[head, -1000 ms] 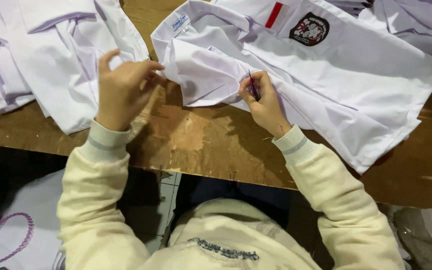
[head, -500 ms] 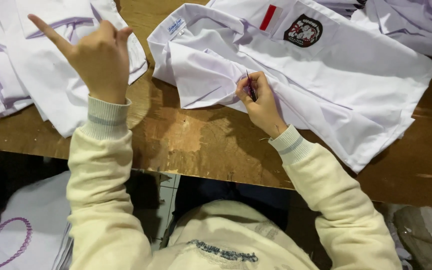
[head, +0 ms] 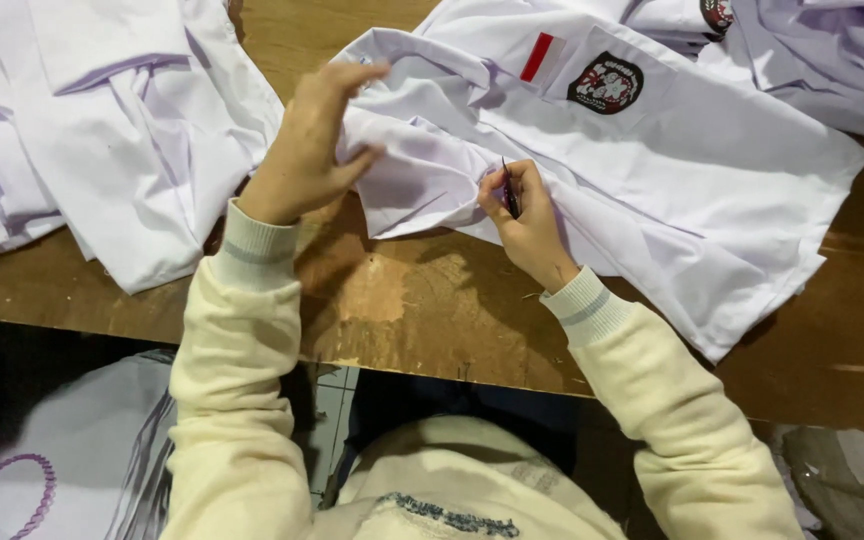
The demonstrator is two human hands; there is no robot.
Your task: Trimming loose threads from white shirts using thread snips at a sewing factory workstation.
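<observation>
Since half a second ago your left hand (head: pixel 304 150) has come down from the air, where it was raised with a finger pointing, and now sits over the near left corner of the white short-sleeved shirt with a red-and-white flag patch and a dark round badge (head: pixel 652 170). Its fingers are spread, thumb apart from the rest, fingertips touching the folded cloth; that grip is open and clamps nothing.

Your right hand (head: pixel 524 218) has stayed where it was, resting on the shirt's near edge. Its thumb and fingers are pinched together on a thin dark pointed tool (head: pixel 509 188), which stands nearly upright with its tip up against a fold of the cloth.

The shirt lies flat on the worn brown wooden table (head: pixel 392 300), spreading from the middle out to the right, its lower hem slanting close to the table's near edge on the right. To the left lies a pile of more white folded garments (head: pixel 102 130), its right border just beside your left wrist. More white cloth (head: pixel 832 60) crowds the far right corner.

Bare wood shows between the pile and the shirt and in a strip along the near edge in front of both hands. Below the table's near edge on the left lies a pale plastic bag (head: pixel 62 440).
</observation>
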